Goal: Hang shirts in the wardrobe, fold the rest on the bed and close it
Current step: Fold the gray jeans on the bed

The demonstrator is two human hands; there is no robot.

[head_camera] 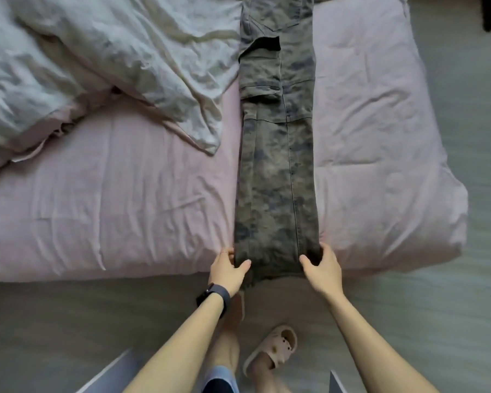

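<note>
Bed (125, 208) ahead: trousers (275, 165) run lengthwise straight away from your hands.
Your left hand (228, 268) and right hand (322, 265) each pinch a hem corner at the near edge, equally close; the other end lies far ahead.

Cargo trousers (275, 165) showing camouflage pattern: olive-green, tan and dark grey-blue blotches, looking paler mid-leg. Bedsheet (125, 208) showing plain pale pink. Crumpled duvet cover (97, 52) looking off-white, pink underside peeking at edge. Smartwatch (213, 296) appearing black. Slipper (274, 346) showing beige. Shorts (219, 374) looking light blue. Floor (451, 307) showing grey wood-grain planks.
</note>
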